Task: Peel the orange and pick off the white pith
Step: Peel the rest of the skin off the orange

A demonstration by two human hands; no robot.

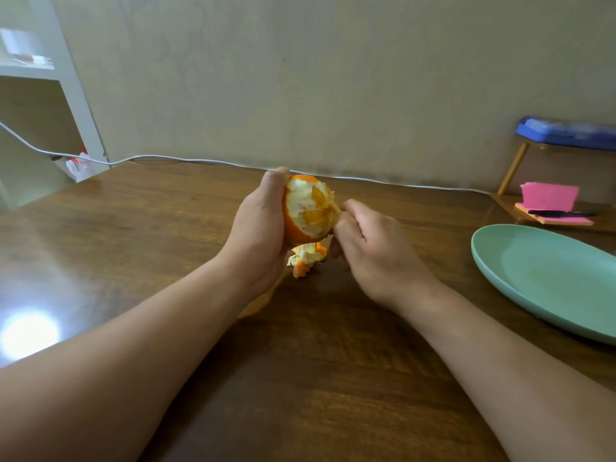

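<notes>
A person's left hand (pixel 263 225) grips a partly peeled orange (pixel 308 208) above the middle of a wooden table (pixel 166 245), fingers curled round its unpeeled back, the bared, pith-streaked flesh turned toward the camera. The right hand (pixel 366 241), fingers curled, pinches a scrap of pith or peel at the fruit's right edge. A small heap of torn peel (pixel 306 258) lies on the table just below the orange, between the two hands. A pale green plate (pixel 546 278) sits at the table's right edge, well apart from the fruit. In the far right corner a wooden stand (pixel 511 173) holds pink sticky notes (pixel 550 196) and a black pen (pixel 563 214). A white cable (pixel 200 160) runs along the far edge
</notes>
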